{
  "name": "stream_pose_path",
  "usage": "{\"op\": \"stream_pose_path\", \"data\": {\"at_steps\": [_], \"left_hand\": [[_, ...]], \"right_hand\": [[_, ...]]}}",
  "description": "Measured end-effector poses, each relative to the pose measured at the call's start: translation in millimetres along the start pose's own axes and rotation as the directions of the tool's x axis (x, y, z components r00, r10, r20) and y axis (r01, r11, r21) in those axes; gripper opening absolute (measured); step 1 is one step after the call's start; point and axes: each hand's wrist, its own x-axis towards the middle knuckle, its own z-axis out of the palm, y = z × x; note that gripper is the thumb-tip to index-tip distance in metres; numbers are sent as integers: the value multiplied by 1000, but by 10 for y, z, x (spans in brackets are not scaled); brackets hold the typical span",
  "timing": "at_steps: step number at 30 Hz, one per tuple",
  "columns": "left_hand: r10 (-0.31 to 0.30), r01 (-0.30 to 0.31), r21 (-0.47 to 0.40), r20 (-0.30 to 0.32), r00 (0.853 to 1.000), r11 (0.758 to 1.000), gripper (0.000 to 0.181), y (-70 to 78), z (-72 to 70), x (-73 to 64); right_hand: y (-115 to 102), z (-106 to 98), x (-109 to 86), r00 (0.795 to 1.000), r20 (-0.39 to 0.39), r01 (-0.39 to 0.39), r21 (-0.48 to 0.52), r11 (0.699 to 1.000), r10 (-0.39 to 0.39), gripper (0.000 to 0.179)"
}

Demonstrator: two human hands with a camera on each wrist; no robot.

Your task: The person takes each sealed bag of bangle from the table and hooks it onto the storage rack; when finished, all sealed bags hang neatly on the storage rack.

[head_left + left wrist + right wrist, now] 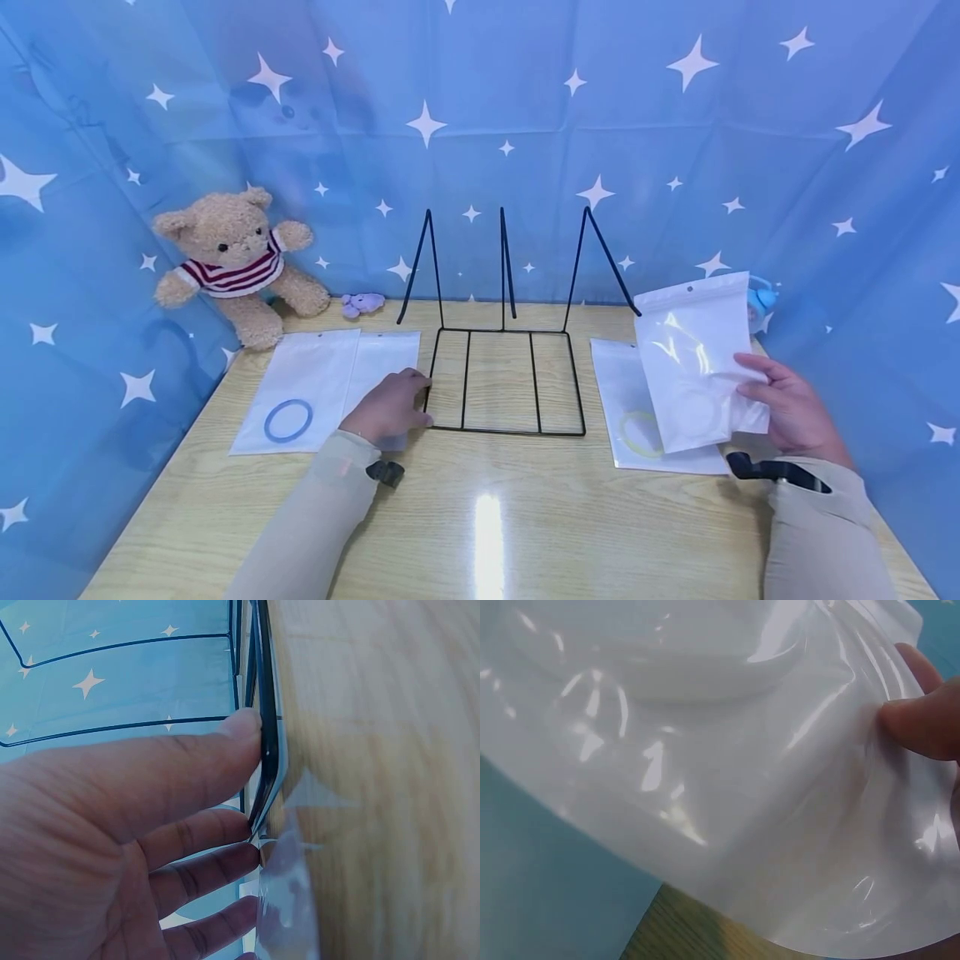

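Note:
In the head view my left hand [390, 406] reaches to the left rail of a black wire rack [501, 431]. The left wrist view shows the thumb [241, 727] and fairly straight fingers touching the wire [268, 742] near its front corner. On the right, my right hand [801, 414] pinches the right edge of a white zip bag [693, 350], raised above the table and tilted. A pale ring [697, 412] shows faintly inside it. In the right wrist view the bag [705, 787] fills most of the frame, thumb on its near face.
Behind the raised bag lies another zip bag [611, 383] with a yellow ring [640, 433]. Two zip bags lie left of the rack, one [307, 367] with a blue ring [288, 420]. A teddy bear [232, 250], small purple toy [363, 304] and blue object [760, 300] stand behind.

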Motion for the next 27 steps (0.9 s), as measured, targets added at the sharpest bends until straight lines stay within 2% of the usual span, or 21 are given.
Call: {"op": "stream_pose_path", "data": {"at_steps": [3,8,11,20,27], "left_hand": [[0,0,-1,-2,1000,1000,68,-4,7,5],[-2,2,-2,-3,1000,1000,68,-6,16,6],[-4,4,0,-5,1000,1000,68,-7,14,1],[4,-4,4,-12,1000,1000,68,-15,22,6],[0,0,-5,-15,1000,1000,68,-10,27,5]], "right_hand": [[-17,28,2,999,34,0,4,1000,0,53],[-47,57,-2,999,18,-39,-47,998,40,50],[-59,87,6,999,24,-27,-58,998,28,50],[-84,237,18,991,114,70,-29,997,-67,52],[-121,372,40,954,228,195,20,981,-194,57]]}}
